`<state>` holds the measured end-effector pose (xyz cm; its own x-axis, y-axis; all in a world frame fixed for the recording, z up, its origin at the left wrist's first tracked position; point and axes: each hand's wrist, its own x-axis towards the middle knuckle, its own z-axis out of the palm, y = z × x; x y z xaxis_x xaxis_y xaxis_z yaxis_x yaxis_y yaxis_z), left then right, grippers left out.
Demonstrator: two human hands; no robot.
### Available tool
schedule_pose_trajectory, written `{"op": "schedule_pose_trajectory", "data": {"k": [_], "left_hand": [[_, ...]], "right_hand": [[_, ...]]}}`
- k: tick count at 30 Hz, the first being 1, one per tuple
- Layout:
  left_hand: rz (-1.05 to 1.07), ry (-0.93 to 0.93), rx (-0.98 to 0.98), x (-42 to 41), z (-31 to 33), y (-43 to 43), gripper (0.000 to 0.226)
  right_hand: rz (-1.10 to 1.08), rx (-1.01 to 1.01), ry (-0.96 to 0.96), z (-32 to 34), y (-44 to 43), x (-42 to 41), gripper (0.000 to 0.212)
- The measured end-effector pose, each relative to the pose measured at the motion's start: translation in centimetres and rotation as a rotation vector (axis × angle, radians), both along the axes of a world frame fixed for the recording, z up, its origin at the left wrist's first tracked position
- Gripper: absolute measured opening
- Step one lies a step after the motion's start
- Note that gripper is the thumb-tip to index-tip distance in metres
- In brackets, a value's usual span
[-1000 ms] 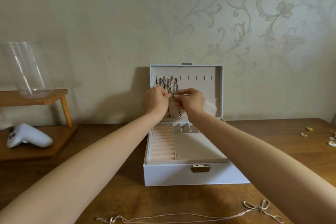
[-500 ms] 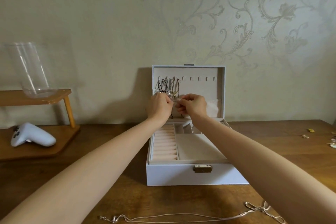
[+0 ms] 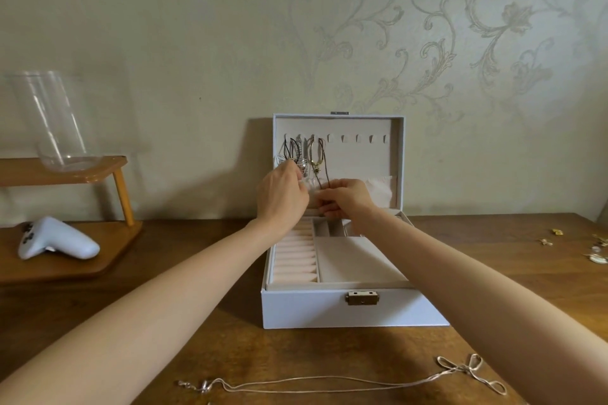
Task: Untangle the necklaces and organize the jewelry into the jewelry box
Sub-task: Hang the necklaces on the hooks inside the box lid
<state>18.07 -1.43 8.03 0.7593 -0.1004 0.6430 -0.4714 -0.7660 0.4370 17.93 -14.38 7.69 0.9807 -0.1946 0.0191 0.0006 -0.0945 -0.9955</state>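
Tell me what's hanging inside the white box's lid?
Several necklaces hang from the lid's left hooks; the right hooks are bare. The left hand and right hand cover their lower ends.

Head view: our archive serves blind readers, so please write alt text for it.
A person's left hand and right hand pinch the hanging necklaces on hooks inside the raised lid of an open white jewelry box on a wooden table. A thin loose chain lies on the table nearer the camera.
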Motion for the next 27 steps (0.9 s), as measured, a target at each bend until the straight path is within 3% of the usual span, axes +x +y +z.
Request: {"op": "schedule_pose_trajectory", "data": {"k": [3,5,7,14,18,21,25,27], "left_hand": [[-0.018,0.271,0.042,-0.1,0.1,-0.7,0.027],[-0.107,0.461,-0.054,0.0,-0.2,-0.9,0.037],[-0.160,0.528,-0.101,0.1,-0.6,-0.7,0.042],[-0.174,0.266,-0.030,-0.5,-1.6,-0.6,0.056],[-0.191,0.086,0.212,-0.5,-1.4,-1.0,0.079],[-0.184,0.096,0.365,0.3,-1.2,-1.2,0.073],[-0.143,0.047,0.427,1.5,-0.9,-1.4,0.060],[-0.144,0.002,0.421,1.5,-1.0,-1.4,0.059]], "right_hand": [[-0.029,-0.129,-0.055,-0.1,0.7,-0.2,0.005],[-0.031,-0.190,-0.071,0.0,1.1,-0.2,0.009],[-0.023,-0.176,-0.052,0.1,1.2,0.0,0.003],[0.050,-0.155,-0.069,-0.3,0.3,0.2,0.013],[0.052,-0.174,-0.092,-0.1,-0.3,0.0,0.020],[0.000,-0.213,-0.126,-0.4,-0.6,-0.1,0.023],[-0.004,-0.155,-0.110,-0.3,-1.4,-0.4,0.003],[-0.046,-0.180,-0.140,-0.1,-2.2,-0.7,0.010]]}}
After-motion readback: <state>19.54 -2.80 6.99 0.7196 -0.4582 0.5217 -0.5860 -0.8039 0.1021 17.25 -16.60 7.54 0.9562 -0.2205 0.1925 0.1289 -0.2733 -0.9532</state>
